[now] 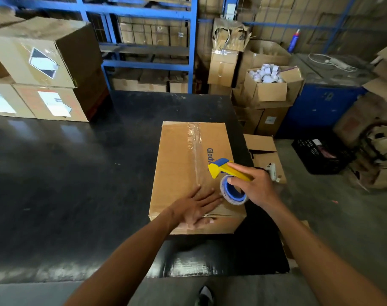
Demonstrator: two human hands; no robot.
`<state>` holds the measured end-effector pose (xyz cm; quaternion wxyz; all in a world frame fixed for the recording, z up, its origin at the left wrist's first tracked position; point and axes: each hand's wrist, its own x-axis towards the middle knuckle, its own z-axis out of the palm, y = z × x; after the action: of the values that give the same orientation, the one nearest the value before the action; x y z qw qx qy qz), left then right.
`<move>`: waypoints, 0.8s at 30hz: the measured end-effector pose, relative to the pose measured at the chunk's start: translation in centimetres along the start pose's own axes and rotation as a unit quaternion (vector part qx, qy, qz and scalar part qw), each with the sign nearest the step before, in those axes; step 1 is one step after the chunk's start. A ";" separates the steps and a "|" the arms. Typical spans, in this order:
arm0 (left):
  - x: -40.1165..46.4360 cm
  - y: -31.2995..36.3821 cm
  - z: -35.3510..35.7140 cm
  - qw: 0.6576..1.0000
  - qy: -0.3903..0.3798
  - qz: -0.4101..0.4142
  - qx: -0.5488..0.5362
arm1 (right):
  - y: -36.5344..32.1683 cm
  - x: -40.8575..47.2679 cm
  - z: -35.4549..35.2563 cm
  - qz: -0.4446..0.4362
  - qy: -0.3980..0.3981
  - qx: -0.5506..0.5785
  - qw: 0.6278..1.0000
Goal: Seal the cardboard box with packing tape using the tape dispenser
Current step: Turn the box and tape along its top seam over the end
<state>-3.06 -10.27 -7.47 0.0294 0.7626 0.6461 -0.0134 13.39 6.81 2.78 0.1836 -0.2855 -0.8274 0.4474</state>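
A brown cardboard box (179, 160) lies on the black table (77, 173), flaps closed, with a strip of clear tape running along its centre seam from the far edge toward me. My left hand (197, 209) presses flat on the box's near end, fingers spread over the seam. My right hand (253, 184) grips a yellow and blue tape dispenser (225, 171) with a roll of clear tape (232, 193), held just above the box's near right part, its blade end pointing toward the seam.
Stacked cardboard boxes (40, 69) stand at the table's far left. Blue shelving (148, 45) rises behind. To the right are an open box of white rolls (272, 85), a flat carton with a white tool (273, 170) and a black crate (320, 153) on the floor.
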 end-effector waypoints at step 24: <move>-8.3 1.0 -12.7 0.333 0.123 -0.354 -0.865 | -3.6 -5.2 2.0 -0.342 -0.064 -0.168 0.922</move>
<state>-3.63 -17.88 5.68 0.5856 0.0020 0.5003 0.6378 15.16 0.72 4.49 0.2213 0.0178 -0.9477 0.2292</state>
